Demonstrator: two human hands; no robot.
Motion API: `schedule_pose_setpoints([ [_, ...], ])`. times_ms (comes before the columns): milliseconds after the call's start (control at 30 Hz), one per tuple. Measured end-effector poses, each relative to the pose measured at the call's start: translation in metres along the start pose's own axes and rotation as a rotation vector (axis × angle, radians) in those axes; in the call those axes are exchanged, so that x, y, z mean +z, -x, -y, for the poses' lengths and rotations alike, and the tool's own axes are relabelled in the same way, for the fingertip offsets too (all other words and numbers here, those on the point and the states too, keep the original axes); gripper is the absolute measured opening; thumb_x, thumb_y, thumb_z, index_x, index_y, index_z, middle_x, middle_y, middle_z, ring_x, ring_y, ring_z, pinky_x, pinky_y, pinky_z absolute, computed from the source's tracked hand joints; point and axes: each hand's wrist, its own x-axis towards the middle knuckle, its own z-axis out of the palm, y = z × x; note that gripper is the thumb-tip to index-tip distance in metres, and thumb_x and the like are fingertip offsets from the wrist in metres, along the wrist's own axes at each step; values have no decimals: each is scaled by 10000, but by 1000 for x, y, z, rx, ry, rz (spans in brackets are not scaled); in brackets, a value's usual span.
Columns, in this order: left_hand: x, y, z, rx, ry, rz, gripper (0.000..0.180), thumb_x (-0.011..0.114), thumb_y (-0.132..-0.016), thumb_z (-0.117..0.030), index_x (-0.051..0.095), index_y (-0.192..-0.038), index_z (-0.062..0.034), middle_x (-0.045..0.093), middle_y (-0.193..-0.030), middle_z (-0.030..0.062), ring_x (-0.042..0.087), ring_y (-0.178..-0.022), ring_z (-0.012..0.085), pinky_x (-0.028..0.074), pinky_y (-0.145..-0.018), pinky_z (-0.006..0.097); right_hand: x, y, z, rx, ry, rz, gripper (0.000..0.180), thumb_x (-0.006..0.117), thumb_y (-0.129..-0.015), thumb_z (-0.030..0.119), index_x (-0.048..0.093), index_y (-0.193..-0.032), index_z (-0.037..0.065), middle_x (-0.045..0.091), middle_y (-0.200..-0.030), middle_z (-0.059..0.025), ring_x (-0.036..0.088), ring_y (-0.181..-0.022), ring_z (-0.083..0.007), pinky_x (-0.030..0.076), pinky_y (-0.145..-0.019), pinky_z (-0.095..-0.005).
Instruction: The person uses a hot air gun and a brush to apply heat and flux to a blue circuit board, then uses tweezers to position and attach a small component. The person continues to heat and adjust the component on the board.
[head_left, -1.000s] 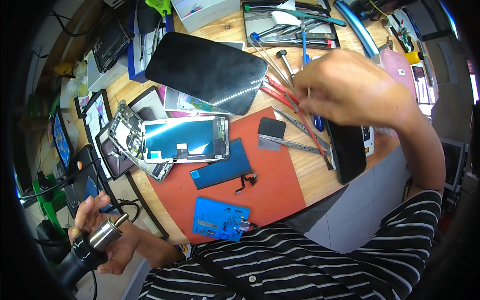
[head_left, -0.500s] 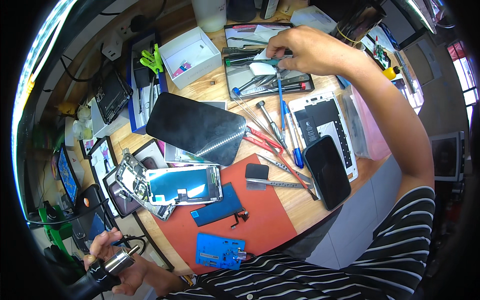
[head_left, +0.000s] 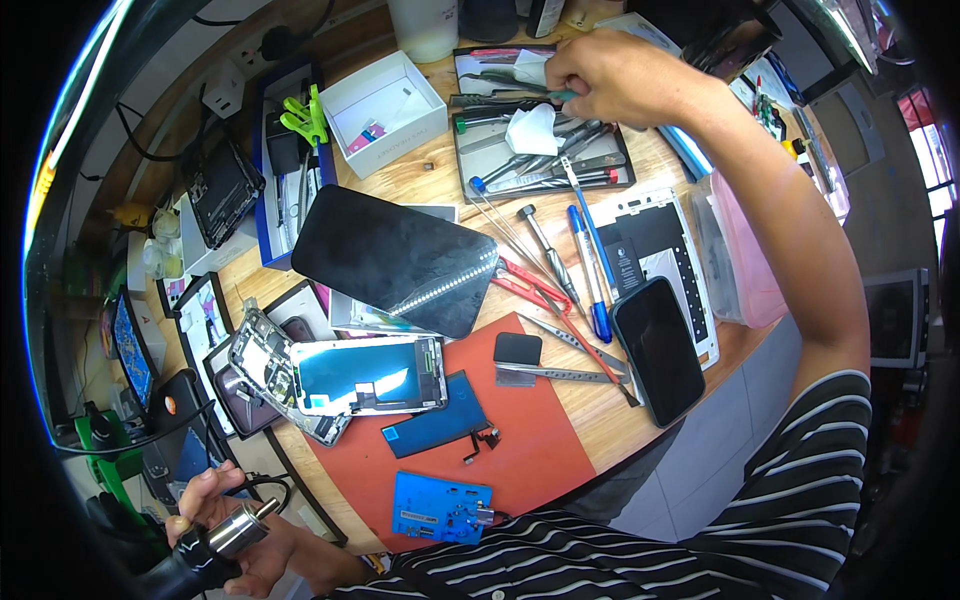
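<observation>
Holding metal-nosed cylindrical tool (head_left: 236, 532), left hand (head_left: 264, 552), flat orange mat (head_left: 540, 440)

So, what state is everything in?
Left hand: closed around the metal-nozzled tool
Right hand: at the tool tray, fingers together; grip unclear
Tool tray: uncovered, holding tools
White box: open on top
Large black panel: unlit, lying down
Black phone: dark, lying down
Dismantled phone: open, innards exposed

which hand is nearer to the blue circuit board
Left. The left hand is to the left of the blue circuit board; the right hand is much farther off, at the far right of the tool tray.
</observation>
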Motion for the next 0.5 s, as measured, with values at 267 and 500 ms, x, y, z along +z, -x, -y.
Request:
schedule_pose_setpoints([
  [267,-46,-19,-19,-41,-397,512,772,470,-942,-627,469,-1369,15,633,-1117,358,661,-789,383,565,-747,513,-9,-6,-2,30,39,9,236,831,-745,114,758,-964,63,751,-873,-135,733,-895,-299,569,-835,-399],
  [500,-9,-4,-8,7,-399,497,532,552,-978,-484,611,-1213,-11,687,-1094,272,686,-782,363,596,-718,427,8,-23,11,-232,-273,43,168,727,-840,112,774,-991,55,684,-860,-106,674,-828,-260,525,-764,-399],
])
